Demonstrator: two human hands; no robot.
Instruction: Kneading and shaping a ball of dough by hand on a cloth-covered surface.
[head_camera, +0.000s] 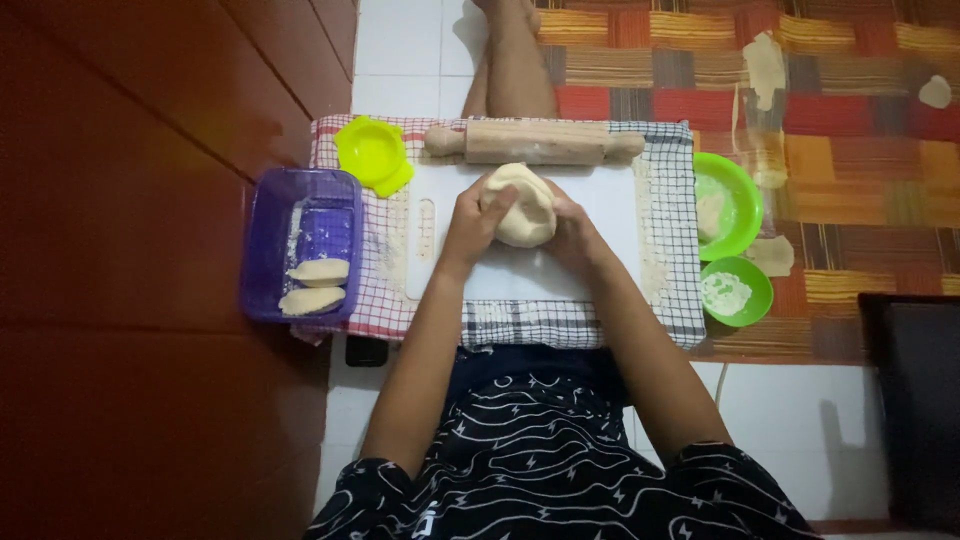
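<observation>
A checked cloth (672, 300) was spread over the tiled floor, and a white cutting board (600, 200) was laid on it. Across the far edge of the cloth a wooden rolling pin (535, 141) was set, just beyond the board. To the left, a purple plastic container (262, 250) was placed against the cloth's edge, and two folded dough pastries (315, 285) were held in it. A large green bowl (745, 195) was stood to the right of the cloth, and a smaller green bowl (752, 285) with flour was seen near it. A yellow mould (372, 153) was rested at the cloth's far left corner. At the middle of the board a ball of dough (528, 205) was cupped between both hands: the left hand (478, 218) was curled around its left side, and the right hand (572, 228) was pressed, fingers bent, against its right side.
</observation>
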